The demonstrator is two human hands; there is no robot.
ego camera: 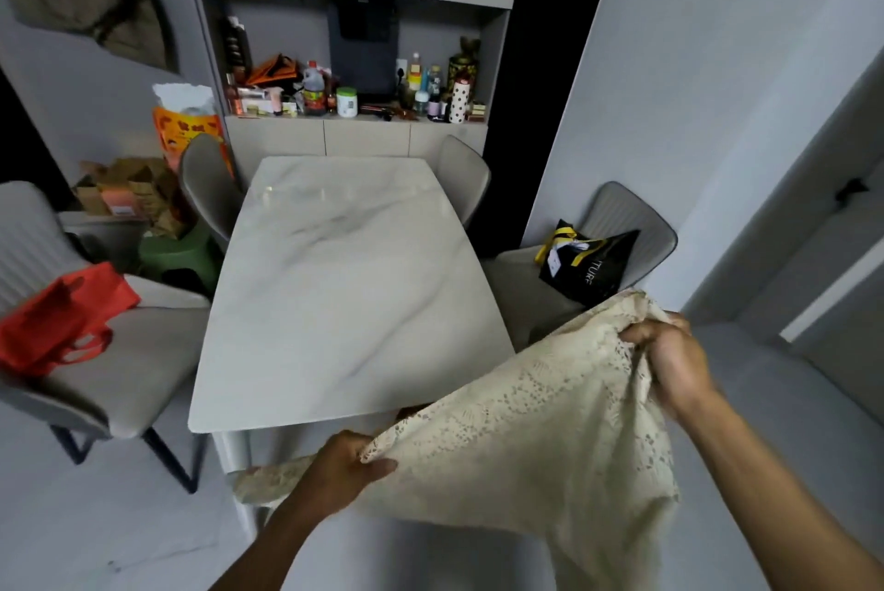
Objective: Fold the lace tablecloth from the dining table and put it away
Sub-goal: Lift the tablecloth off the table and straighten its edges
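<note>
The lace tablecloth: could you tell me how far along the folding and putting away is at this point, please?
Done: the lace tablecloth is off the marble table, whose top shows bare. In hand: the left hand pinches one edge and the right hand grips a bunched part, with the cloth hanging loose between them off the table's near right corner. Left: no neat fold shows yet, so the folding and the putting away both remain.

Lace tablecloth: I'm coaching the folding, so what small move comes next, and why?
Probably bring the left hand across to the right hand, matching the gripped edges. The lace tablecloth is already off the marble table, hanging slack and unfolded between both grips.
</note>
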